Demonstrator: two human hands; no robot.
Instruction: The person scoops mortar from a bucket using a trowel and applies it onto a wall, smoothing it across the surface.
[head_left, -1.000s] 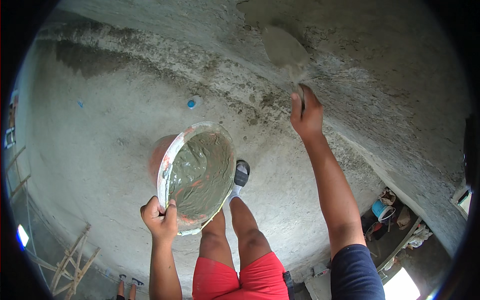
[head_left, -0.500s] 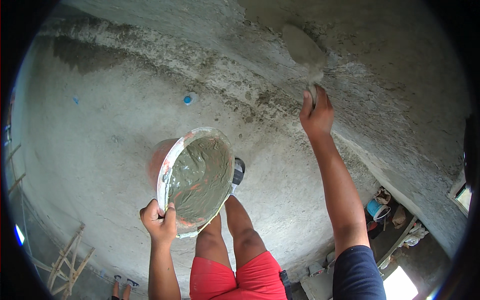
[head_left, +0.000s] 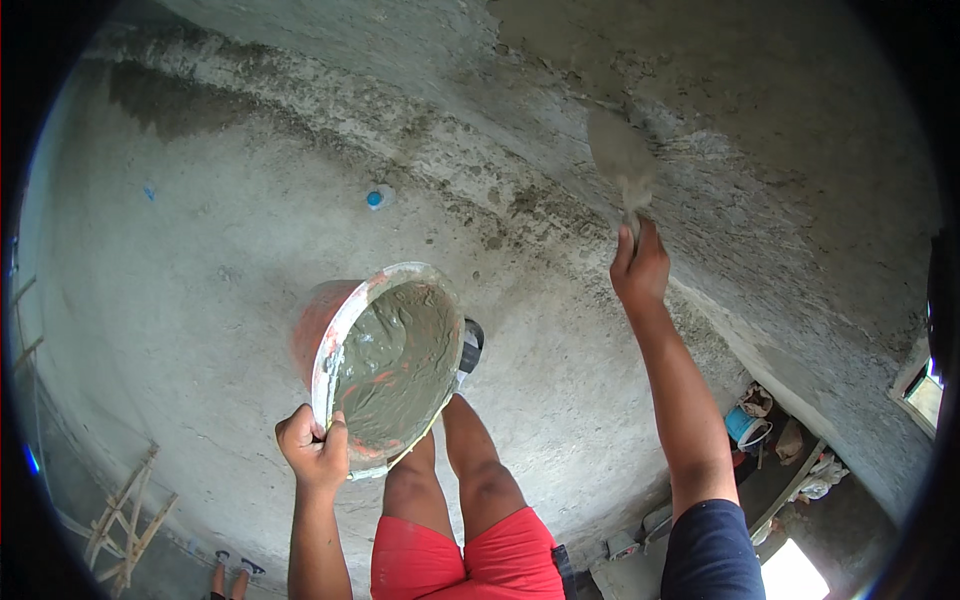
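My left hand (head_left: 315, 447) grips the rim of a reddish bucket (head_left: 322, 352), thumb over the edge. The bucket tilts toward me and holds wet grey-green mortar (head_left: 395, 365), streaked with orange. My right hand (head_left: 641, 268), out ahead to the right, is closed round the handle of a trowel (head_left: 620, 150). The trowel's mortar-smeared blade lies at the rough wall (head_left: 760, 220); whether its whole face touches I cannot tell. Darker, wet-looking mortar covers the wall's upper part beyond the blade.
A bottle with a blue cap (head_left: 376, 199) stands on the concrete floor (head_left: 200, 300). A wooden trestle (head_left: 125, 525) is at the lower left, near another person's feet (head_left: 232, 572). A blue-and-white bucket (head_left: 745, 427) and bags sit by the wall at right.
My right hand and the trowel have come down the wall, nearer to me. The bucket has shifted only slightly, still in my left hand.
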